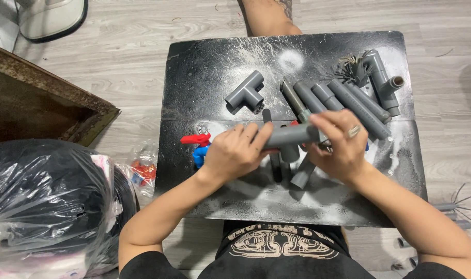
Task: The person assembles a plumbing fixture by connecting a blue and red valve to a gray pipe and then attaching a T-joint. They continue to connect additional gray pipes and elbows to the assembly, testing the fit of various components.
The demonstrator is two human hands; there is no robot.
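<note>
Both hands meet over a black dusty board on the floor. My left hand grips one end of a short grey plastic pipe held level. My right hand, with a ring on one finger, closes on the pipe's other end. Under the hands lie more grey pipe pieces and a grey fitting. A red and blue tool sits just left of my left hand.
A grey T-fitting lies at the board's middle. Several grey pipes and an elbow assembly lie at the right rear. A black plastic-wrapped bundle sits at left, with a small clear bag beside it. A person's leg reaches the far edge.
</note>
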